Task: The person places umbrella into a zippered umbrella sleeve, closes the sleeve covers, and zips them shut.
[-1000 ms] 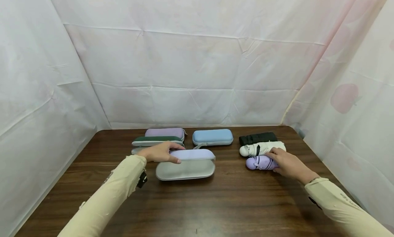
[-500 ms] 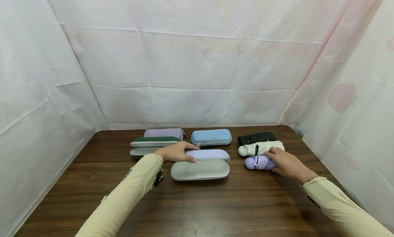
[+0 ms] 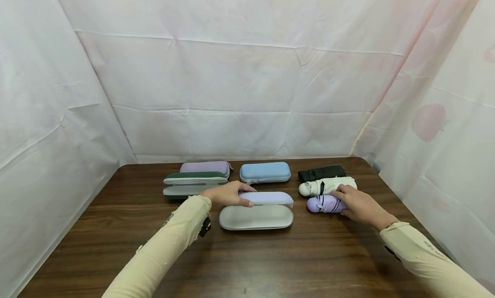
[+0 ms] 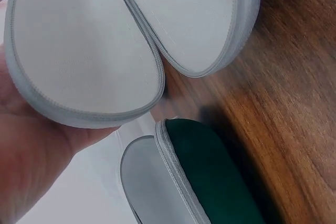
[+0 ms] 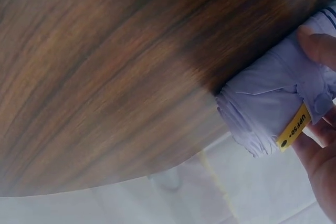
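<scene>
An unzipped lavender zip case (image 3: 256,217) with a pale grey lining lies at the middle of the table, its lid raised. My left hand (image 3: 229,194) grips that lid at its left end, thumb in front and fingers behind. The left wrist view shows the lining (image 4: 84,51) of the spread case, with the palm behind the lid. At the right, my right hand (image 3: 359,205) holds a folded purple umbrella (image 3: 326,204) by its fabric end. A yellow tag (image 5: 294,128) hangs from this umbrella in the right wrist view.
Beyond the purple umbrella lie a white folded umbrella (image 3: 328,186) and a black one (image 3: 322,173). An unzipped green case (image 3: 193,177) sits left of my left hand. Behind stand a closed purple case (image 3: 205,167) and a closed blue case (image 3: 265,172). White sheeting (image 3: 239,83) encloses the table.
My left hand has moved the lavender case to the right and slightly nearer, uncovering more of the green case. My right hand has stayed on the purple umbrella.
</scene>
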A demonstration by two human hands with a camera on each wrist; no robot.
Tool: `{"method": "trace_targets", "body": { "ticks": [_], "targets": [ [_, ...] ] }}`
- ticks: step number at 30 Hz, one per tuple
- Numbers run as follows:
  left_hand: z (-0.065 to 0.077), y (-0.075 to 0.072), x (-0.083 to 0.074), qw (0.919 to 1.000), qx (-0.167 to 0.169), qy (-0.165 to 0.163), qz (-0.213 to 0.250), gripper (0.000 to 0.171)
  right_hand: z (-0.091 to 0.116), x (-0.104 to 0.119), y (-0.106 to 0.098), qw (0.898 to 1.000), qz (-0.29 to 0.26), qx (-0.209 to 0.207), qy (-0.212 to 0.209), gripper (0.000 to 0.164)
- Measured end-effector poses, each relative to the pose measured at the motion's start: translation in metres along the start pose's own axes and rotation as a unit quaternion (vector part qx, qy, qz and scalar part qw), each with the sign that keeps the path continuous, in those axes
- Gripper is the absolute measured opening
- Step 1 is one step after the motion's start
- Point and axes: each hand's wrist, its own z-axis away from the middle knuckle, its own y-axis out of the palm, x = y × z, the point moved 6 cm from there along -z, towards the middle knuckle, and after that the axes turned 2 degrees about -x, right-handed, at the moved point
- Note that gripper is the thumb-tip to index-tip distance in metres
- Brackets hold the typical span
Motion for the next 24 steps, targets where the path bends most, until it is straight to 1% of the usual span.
{"method": "trace_targets", "body": {
  "ticks": [5,10,13,24],
  "targets": [
    [-0.001,0.002,0.001,1.0000,0.002,-0.004,-0.001,0.055,-0.002,-0.001,0.000,1.000,0.014,0.011,0.000,0.056],
    [-0.001,0.002,0.001,0.9998,-0.002,-0.019,0.000,0.053,-0.002,-0.002,0.001,1.000,0.024,0.012,-0.008,0.055],
    [-0.002,0.003,0.001,0.9998,-0.005,-0.018,-0.006,0.053,-0.001,0.000,0.000,0.999,0.031,0.011,-0.010,0.056],
    [-0.003,0.003,0.007,0.9994,-0.013,-0.028,-0.014,0.053,-0.002,0.016,-0.011,0.999,0.031,-0.022,-0.026,0.052]
  ]
}}
